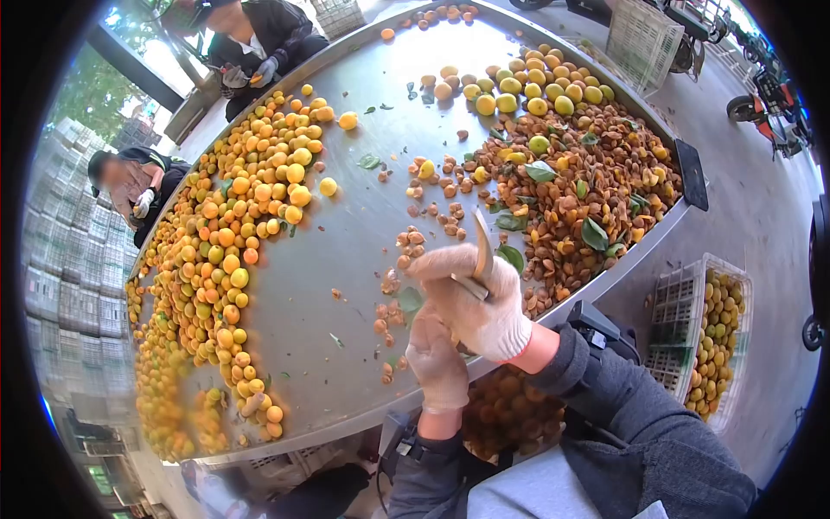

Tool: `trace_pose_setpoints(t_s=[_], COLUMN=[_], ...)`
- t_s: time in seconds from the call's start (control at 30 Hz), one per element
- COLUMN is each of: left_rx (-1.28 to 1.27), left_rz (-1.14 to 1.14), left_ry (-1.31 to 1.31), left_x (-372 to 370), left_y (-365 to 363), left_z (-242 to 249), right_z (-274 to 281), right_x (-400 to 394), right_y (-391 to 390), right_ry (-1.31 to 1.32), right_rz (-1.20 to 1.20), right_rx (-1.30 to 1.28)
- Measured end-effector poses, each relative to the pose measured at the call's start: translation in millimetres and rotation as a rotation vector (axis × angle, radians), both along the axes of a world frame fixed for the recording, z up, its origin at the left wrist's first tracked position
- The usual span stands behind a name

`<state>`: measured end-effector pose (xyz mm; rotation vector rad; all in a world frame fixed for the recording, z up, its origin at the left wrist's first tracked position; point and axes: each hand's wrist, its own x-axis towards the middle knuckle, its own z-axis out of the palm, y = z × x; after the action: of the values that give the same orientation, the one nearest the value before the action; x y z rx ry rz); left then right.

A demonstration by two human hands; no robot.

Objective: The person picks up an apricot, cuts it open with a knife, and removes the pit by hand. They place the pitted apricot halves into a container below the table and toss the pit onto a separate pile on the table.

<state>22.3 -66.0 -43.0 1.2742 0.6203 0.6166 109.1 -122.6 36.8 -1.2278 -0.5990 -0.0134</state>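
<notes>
Tool (pixel 482 249) in right hand (pixel 480 310), left hand (pixel 437 363) by edge (pixel 346 421), wide tabletop (pixel 303 346) beyond

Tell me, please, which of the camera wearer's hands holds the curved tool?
The right hand: the tool juts up from it, while none shows in the left hand.

A broad metal table (pixel 320 303) gleams with pale daylight. Left of the table rise tall stacks of white crates (pixel 73 251); past its far left side, a dark beam (pixel 134 67) slants before green foliage (pixel 91 82). Right of the table, grey floor (pixel 765 208) bears a parked red-and-black two-wheeler (pixel 769 111).
</notes>
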Motion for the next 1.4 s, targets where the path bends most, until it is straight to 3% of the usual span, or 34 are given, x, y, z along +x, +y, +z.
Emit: trace_pose_setpoints(t_s=[0.03, 0.07, 0.1, 0.17, 0.23, 0.3, 0.33, 0.37, 0.4, 0.43, 0.5, 0.53, 0.6, 0.73, 0.8, 0.9, 0.93, 1.0, 1.03, 1.1, 1.23, 1.33, 1.4], left_rx=[-0.076, -0.154, -0.153, -0.343, -0.374, -0.402, -0.136, 0.13, 0.13, 0.154, 0.179, -0.105, -0.525, -0.575, -0.995, -1.22, -1.216, -0.743, -0.746, -0.658, -0.667, -0.489, -0.503], left_rz=[-0.037, -0.074, -0.076, 0.016, 0.039, 0.06, 0.103, 0.143, 0.138, 0.116, 0.091, 0.074, 0.103, 0.031, -0.401, -0.404, -0.405, -0.116, -0.114, 0.004, -0.006, -0.038, -0.2], left_ry=[-0.001, -0.003, 0.0, 0.065, 0.101, 0.137, 0.015, -0.108, -0.107, -0.09, -0.068, 0.039, 0.139, 0.171, -0.101, -0.045, -0.044, 0.029, 0.027, 0.09, 0.085, 0.043, 0.124], left_x=[-2, -3, -1, 3, 6, 9, 12, 11, 11, 11, 8, 8, 17, 9, -7, -5, -5, -3, 0, 5, 10, 9, 5], left_y=[-2, -4, -4, -5, -2, 1, 1, 2, 1, 1, -1, -5, -4, 15, 34, 36, 38, 39, 40, 43, 26, 17, 16], left_z=[12, 22, 29, 38, 37, 12, -19, -47, -45, -38, -9, 19, 30, 14, -11, -25, -22, -11, -3, 12, 12, 16, 11], right_z=[0, 0, -3, -10, -14, -17, -19, -21, -22, -22, -21, -17, -22, -51, -52, -42, -39, -28, -25, -14, -13, -12, -17], right_x=[1, 2, 7, 17, 15, 10, 7, 3, 1, 3, 11, 18, 22, 32, 31, 25, 26, 34, 38, 31, 16, 10, 10], right_y=[0, 0, 0, 3, 5, 8, 8, 8, 8, 9, 10, 6, 7, 11, 14, 18, 17, 8, 1, -5, -3, 2, 8], right_ry=[0.079, 0.409, 0.411, 0.83, 0.857, 0.754, 0.755, 0.19, -0.373, -0.373, 0.569, 0.877, 0.941, 1.077, 1.102, 1.276, 1.198, 1.051, 0.971, 0.853, 0.794, 0.691, 0.776], right_rz=[-0.007, 0.068, 0.066, 0.039, 0.006, -0.057, -0.062, -0.106, -0.143, -0.148, -0.009, 0.035, 0.015, 0.001, 0.008, -0.006, -0.042, -0.052, -0.009, -0.025, -0.02, -0.063, -0.039], right_rx=[0.039, 0.13, 0.131, 0.437, 0.446, 0.377, 0.379, 0.232, 0.073, 0.072, 0.313, 0.412, 0.442, 0.506, 0.538, 0.519, 0.512, 0.556, 0.591, 0.427, 0.355, 0.334, 0.379])
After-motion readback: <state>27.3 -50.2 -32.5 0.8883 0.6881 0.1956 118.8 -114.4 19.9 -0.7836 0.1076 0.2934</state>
